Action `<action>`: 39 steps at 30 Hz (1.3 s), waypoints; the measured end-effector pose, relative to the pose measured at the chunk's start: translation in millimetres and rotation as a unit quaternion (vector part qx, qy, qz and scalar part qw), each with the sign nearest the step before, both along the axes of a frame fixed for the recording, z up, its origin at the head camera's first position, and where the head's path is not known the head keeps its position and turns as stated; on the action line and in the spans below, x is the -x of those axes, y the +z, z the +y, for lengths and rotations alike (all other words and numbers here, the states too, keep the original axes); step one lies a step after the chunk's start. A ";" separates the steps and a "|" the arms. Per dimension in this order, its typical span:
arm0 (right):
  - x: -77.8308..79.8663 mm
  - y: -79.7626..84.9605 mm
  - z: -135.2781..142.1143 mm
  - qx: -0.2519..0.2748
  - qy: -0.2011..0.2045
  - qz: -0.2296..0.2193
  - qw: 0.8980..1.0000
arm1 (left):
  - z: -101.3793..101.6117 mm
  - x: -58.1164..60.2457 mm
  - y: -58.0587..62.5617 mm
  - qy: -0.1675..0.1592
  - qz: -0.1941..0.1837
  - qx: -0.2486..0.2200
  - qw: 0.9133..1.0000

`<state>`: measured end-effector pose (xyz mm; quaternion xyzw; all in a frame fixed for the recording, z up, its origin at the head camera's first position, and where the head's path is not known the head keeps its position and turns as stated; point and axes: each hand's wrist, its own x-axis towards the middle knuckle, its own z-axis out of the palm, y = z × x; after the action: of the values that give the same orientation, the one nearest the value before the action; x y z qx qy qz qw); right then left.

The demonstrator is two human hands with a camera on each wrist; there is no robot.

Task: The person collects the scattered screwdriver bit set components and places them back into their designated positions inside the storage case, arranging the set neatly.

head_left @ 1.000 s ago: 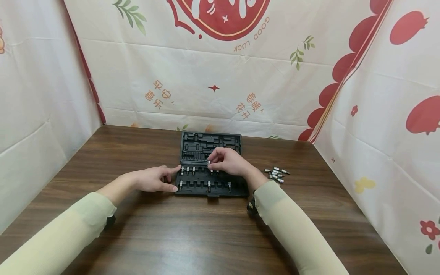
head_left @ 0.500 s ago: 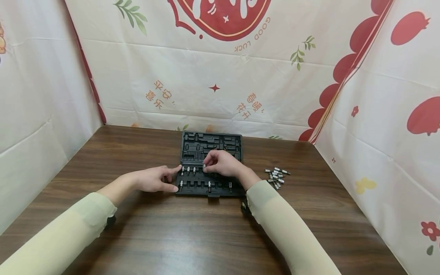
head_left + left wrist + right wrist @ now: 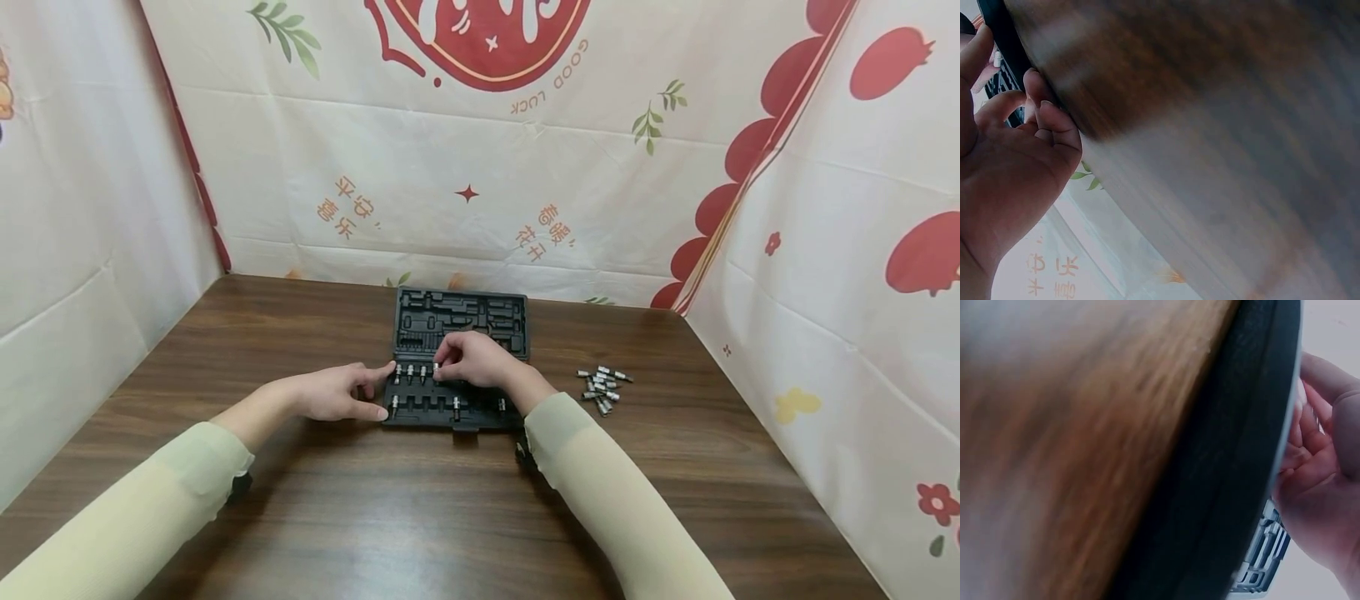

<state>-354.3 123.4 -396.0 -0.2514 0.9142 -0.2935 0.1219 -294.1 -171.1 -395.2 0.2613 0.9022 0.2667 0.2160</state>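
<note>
A black plastic socket case lies opened flat on the table, its moulded lid half toward the back. My left hand touches the case's left side, with thumb at the front corner and index finger near the hinge. Between thumb and fingertips, my right hand pinches a small silver bit socket at the back row of slots. Just left of it, several bit sockets stand in that row. The front row holds a few more, including one bit socket near the middle. My right hand hides the back row's right part.
A loose pile of bit sockets lies on the brown wooden table, right of the case. Printed white cloth hangs behind the table and along both sides.
My right hand has moved left and slightly down along the back row with the bit socket, coming beside the ones standing there. My left hand has stayed at the case's left side.
</note>
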 end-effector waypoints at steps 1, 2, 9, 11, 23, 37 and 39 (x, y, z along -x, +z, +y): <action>0.0 -0.4 -0.6 -0.003 -0.002 -0.001 1.000 | 0.2 -0.1 -0.5 0.000 -0.001 -0.001 1.000; 0.1 -0.7 -1.0 -0.005 -0.003 -0.004 1.000 | 0.3 -0.3 -0.9 -0.001 -0.002 -0.002 1.000; 1.4 -1.5 0.9 -0.009 -0.005 -0.013 1.000 | 0.6 0.5 -2.7 -0.004 -0.002 -0.001 1.000; 2.1 -1.6 1.8 -0.009 -0.004 -0.013 1.000 | 0.4 0.9 -2.7 -0.005 -0.001 0.000 1.000; 6.3 -3.0 0.4 -0.006 -0.024 -0.009 1.000 | -1.4 0.8 -3.9 0.000 0.000 0.002 1.000; 6.6 3.8 2.2 -0.025 -0.026 -0.027 0.999 | 0.2 1.2 -1.5 -0.002 0.000 0.004 1.000; 7.5 3.6 2.3 -0.025 -0.025 -0.026 0.999 | -0.2 0.9 -1.2 -0.001 -0.002 0.004 1.000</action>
<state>-361.9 125.7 -392.3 -0.2179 0.9238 -0.2798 0.1443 -294.9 -171.3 -396.4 0.2607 0.9026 0.2633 0.2193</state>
